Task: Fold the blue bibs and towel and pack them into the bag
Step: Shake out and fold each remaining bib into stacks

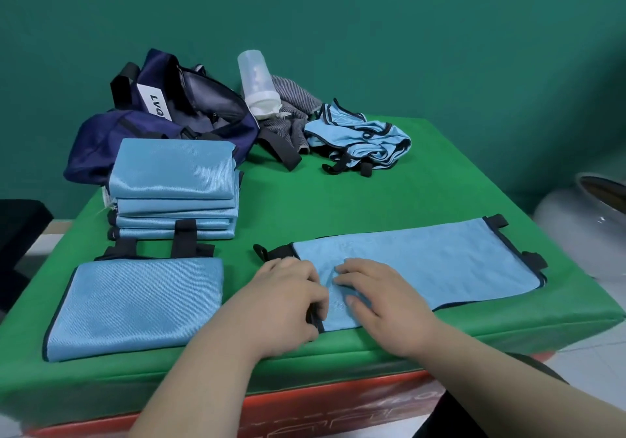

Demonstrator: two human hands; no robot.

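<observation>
Mid-fold: the left hand [288,297] pinches the black-trimmed end of the long light-blue cloth bib [423,265] at the green padded table's [321,200] front; the right hand [376,298] presses it flat (fingers relaxed). Next probably needs 1 fold rightward.

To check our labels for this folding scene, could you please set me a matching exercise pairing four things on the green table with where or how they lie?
1 navy bag
2 clear bottle
3 stack of folded bibs
4 long bib

a flat, front right
b open, back left
c tilted, white cap lowest
d left side, just in front of the bag

Pairs: 1-b, 2-c, 3-d, 4-a
</observation>
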